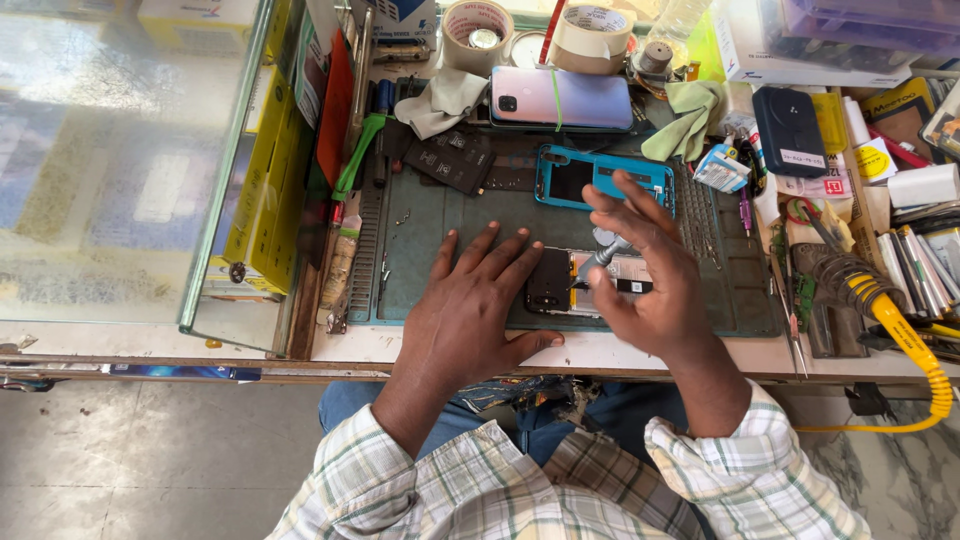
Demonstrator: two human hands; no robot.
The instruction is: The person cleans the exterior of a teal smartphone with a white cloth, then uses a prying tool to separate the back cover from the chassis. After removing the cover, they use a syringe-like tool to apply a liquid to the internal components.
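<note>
Three phones can be counted on the bench: an opened phone (585,283) under the hands, a blue phone frame (600,178) behind it, and a pink-violet phone (560,97) lying back side up at the far edge of the green work mat (440,225). The opened phone lies flat near the front edge of the mat, with its long axis going from left to right. The left hand (470,305) rests flat with the fingers spread, its fingertips touching the dark left end of this phone. The right hand (645,270) pinches a small grey screwdriver (600,258); the tip points down and to the left onto the phone, and the other fingers are spread open. Two tape rolls (478,30) stand behind the pink phone. Yellow flat boxes (262,190) stand on edge at the left, beside a glass pane. A small blue-white packet (722,168) lies to the right of the frame, near a dark rectangular case (788,130) that carries a white label. One yellow soldering iron (905,335) rests far right.
</note>
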